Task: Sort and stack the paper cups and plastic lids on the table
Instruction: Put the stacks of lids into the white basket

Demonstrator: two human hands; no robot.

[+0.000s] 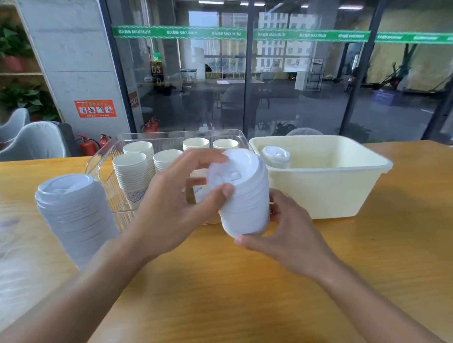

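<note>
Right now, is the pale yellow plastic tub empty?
No. The pale yellow plastic tub holds one short stack of white lids in its far-left corner.

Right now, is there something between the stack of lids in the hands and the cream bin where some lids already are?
Nothing visible blocks it. Both hands, left and right, hold the lid stack just before the cream bin, whose near wall it must clear. The lids inside fill only its far left corner.
</note>
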